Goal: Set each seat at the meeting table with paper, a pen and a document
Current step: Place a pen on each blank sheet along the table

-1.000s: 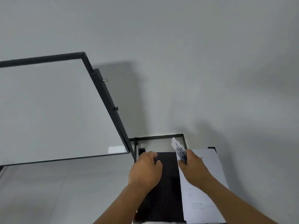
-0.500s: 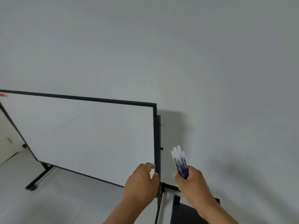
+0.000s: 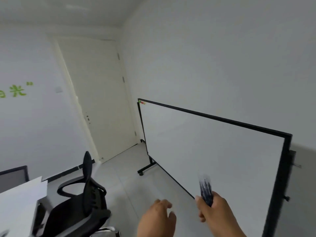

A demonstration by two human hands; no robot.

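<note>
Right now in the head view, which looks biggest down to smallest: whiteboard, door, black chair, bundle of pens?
1. whiteboard
2. door, though it stands farther off, so its true size may well be larger
3. black chair
4. bundle of pens, gripped in the right hand

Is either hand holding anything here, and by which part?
The right hand grips a bundle of pens around its lower end, the tops sticking up. The left hand holds nothing, fingers loosely curled.

- I'm in a small office meeting room.
- Rolling whiteboard point(image 3: 213, 151) at my 2 o'clock.
- Black swivel chair point(image 3: 82, 202) at 10 o'clock, beside a white table point(image 3: 15, 207).
- Closed white door point(image 3: 99, 100) at 11 o'clock.
</note>
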